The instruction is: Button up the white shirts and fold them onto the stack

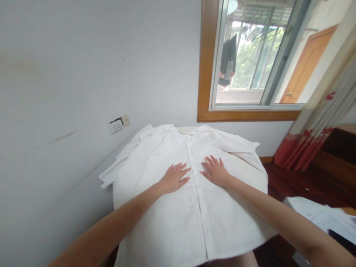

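A white button-front shirt [169, 222] lies spread out, front side up, over a pale round table [247, 165]. Its collar end points to the wall, and the hem hangs over the near edge. Both sleeves stretch out to the sides, the left one past the table's rim. My left hand [174, 178] rests flat on the cloth just left of the button strip, fingers apart. On the other side of the strip, my right hand [215, 171] also lies flat with its fingers spread. Neither hand grips the fabric.
A white wall [97, 66] with a socket [115, 126] borders the table at the left and back. The wood-framed window [205, 66] is at the back right, beside a red and cream curtain [303, 137]. White papers or cloth [314, 211] lie at the lower right.
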`<state>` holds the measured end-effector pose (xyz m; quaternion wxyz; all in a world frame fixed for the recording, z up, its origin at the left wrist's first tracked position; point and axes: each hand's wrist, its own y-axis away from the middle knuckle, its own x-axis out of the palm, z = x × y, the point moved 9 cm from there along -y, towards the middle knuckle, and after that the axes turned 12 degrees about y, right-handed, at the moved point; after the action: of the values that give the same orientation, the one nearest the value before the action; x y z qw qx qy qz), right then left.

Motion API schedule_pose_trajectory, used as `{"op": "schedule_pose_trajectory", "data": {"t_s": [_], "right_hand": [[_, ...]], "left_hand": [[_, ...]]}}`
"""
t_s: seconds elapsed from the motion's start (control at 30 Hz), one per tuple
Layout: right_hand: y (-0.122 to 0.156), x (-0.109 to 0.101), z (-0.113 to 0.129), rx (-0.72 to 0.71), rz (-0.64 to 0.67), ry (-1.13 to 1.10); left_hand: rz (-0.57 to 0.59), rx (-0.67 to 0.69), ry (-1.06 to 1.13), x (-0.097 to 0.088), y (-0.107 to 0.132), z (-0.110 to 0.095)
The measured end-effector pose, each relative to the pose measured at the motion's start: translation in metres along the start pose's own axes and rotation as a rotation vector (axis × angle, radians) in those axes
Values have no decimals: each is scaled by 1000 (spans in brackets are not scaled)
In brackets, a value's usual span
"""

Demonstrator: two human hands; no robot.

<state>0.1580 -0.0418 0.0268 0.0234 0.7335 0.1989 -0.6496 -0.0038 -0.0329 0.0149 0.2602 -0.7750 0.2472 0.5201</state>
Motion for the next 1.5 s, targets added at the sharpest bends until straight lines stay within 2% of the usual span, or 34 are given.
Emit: {"op": "schedule_pose_trajectory", "data": {"t_s": [0.07, 0.17, 0.27, 0.33, 0.43, 0.5, 0.67, 0.83, 1.0, 1.3, 1.5], "right_hand": [[-4, -15, 16, -57, -20, -7], [-11, -22, 37, -89, 72, -118], [-15, -17, 45, -73, 155, -189], [-15, -12, 45, -70, 168, -217], [-14, -9, 41, -62, 131, -279], [-14, -8, 37, -50, 107, -328], [-18, 7, 28, -65, 161, -562], [-21, 22, 15, -2, 248, -851], [-21, 16, 16, 76, 247, -1107], [-17, 25, 24, 111, 227, -1073], [-16, 23, 23, 97, 237, -1102]], "left_hand": [[-19, -11, 19, -14, -7, -10], [-31, -196, 58, -35, -22, -12], [66, -323, 176, -28, -31, -10], [92, -312, 252, -16, -31, -10], [20, -220, 314, -5, -28, -6], [14, -160, 350, 1, -26, -5], [57, -83, 402, 4, -25, -9], [9, -119, 347, 6, -27, -13], [-4, -140, 215, 8, -28, -21], [3, -186, 82, 8, -24, -27], [-5, -179, 236, 7, -25, -18]]}}
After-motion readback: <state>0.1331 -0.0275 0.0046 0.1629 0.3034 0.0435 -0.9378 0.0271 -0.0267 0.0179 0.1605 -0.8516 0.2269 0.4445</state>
